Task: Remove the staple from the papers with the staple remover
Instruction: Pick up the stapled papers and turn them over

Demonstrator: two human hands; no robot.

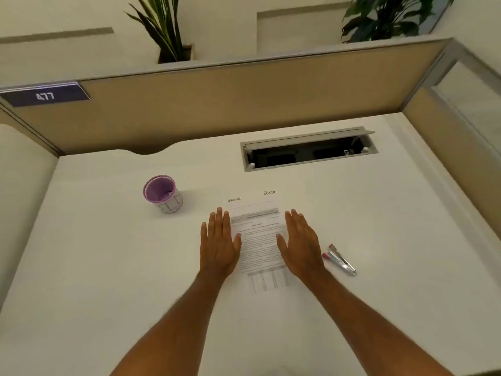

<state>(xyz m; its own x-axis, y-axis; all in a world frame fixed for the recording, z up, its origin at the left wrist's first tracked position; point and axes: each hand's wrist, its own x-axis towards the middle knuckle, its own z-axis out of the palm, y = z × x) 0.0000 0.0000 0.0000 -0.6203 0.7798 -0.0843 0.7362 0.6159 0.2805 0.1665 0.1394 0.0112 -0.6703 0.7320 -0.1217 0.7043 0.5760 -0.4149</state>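
Observation:
Printed white papers point(257, 237) lie flat in the middle of the white desk point(108, 267). My left hand point(219, 241) rests palm down over their left edge, fingers spread and holding nothing. My right hand point(299, 240) lies the same way over the right edge, also holding nothing. The staple remover point(340, 259), silver metal with a pink part, lies on the desk just right of my right hand, apart from it. The staple itself is too small to make out.
A purple-rimmed cup point(162, 194) stands at the left behind the papers. An open cable hatch point(309, 150) is cut into the desk at the back. Beige partition walls point(244, 99) close off the back and right sides.

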